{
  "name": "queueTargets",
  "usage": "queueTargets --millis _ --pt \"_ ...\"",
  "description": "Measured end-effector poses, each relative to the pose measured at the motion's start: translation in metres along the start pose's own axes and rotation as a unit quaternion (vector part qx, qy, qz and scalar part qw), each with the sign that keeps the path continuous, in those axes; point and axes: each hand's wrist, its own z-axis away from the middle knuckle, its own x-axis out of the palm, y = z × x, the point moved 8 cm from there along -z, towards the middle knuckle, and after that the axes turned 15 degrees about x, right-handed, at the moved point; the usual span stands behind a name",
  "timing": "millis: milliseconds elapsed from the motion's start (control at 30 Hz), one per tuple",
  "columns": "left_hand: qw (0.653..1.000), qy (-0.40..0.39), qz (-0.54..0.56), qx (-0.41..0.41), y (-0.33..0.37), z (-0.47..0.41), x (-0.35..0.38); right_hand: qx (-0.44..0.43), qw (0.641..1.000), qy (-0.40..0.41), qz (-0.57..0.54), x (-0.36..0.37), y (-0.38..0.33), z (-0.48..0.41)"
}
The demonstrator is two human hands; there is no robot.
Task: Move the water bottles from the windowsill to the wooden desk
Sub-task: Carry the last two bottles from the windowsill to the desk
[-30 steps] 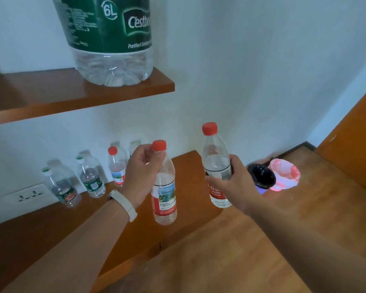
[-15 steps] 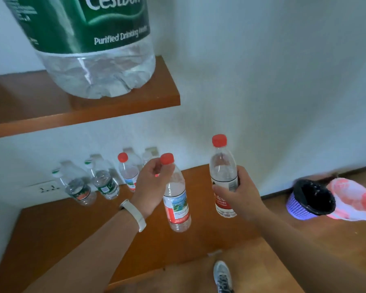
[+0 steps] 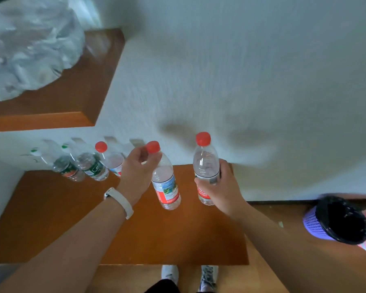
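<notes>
Over the wooden desk (image 3: 72, 218): two red-cap bottles in hand, about to be set down.

L hand (image 3: 136, 172) pinches its bottle (image 3: 166, 187) high up, fingers closed round the neck just under the cap, so the body hangs tilted w/ base toward the desk. R hand (image 3: 218, 187) is wrapped shut round the mid-body of the other bottle (image 3: 205, 163), near upright. Both bottles look clear of the desktop. Three more bottles (image 3: 89, 166) stand in a row at the back by the wall. To do this well, prob: straighten the L bottle before lowering, land bases flat, leave a gap to the back row & to each other, let go only once each stands steady. Neck pinch = swing risk, so go slow.
</notes>
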Motion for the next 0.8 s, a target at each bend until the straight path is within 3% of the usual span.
queueTargets --millis 300,467,800 --pt "0.999 0.008 0.009 -0.049 -0.023 -0.028 0.034 0.015 0.999 0.016 0.038 0.007 0.024 -0.067" --pt "0.999 0.023 0.016 -0.039 -0.035 -0.037 0.047 -0.009 0.996 0.063 0.059 0.007 0.035 -0.097" --pt "0.995 0.049 0.029 -0.077 -0.055 -0.045 0.042 -0.046 0.996 0.057 0.055 0.038 0.05 -0.126"
